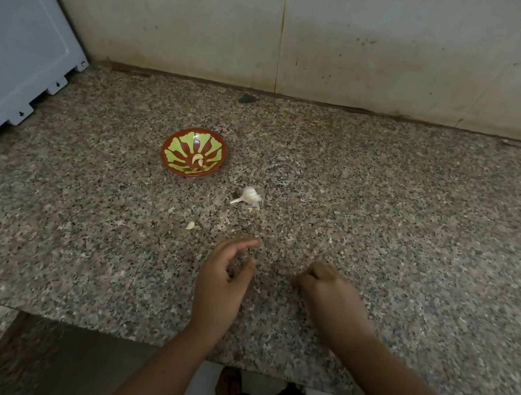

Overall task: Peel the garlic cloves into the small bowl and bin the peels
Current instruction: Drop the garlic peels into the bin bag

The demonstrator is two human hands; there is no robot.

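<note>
Head view is showing the left hand (223, 281) hovering over the counter (418, 242), fingers loosely curved and holding nothing that can be seen. The right hand (332, 288) is resting knuckles-up with its fingers curled down against the stone. Its fingertips are hidden, so it cannot be told whether it is pinching a scrap of peel.

Both hands are lying on the person's side of the bowl (179, 148), well apart from it. A loose clove (190, 225) is lying between the bowl and the left hand, near the fingertips. The garlic bulb (249, 195) is sitting near the bowl, to its right and slightly closer to the person. Peeled cloves (198, 160) are lying in the bowl's bottom.

The loose clove is likely light, firm and small, with thin, brittle skin. Pinching it across its flat sides and starting the peel at the blunt root end is advisable.
</note>
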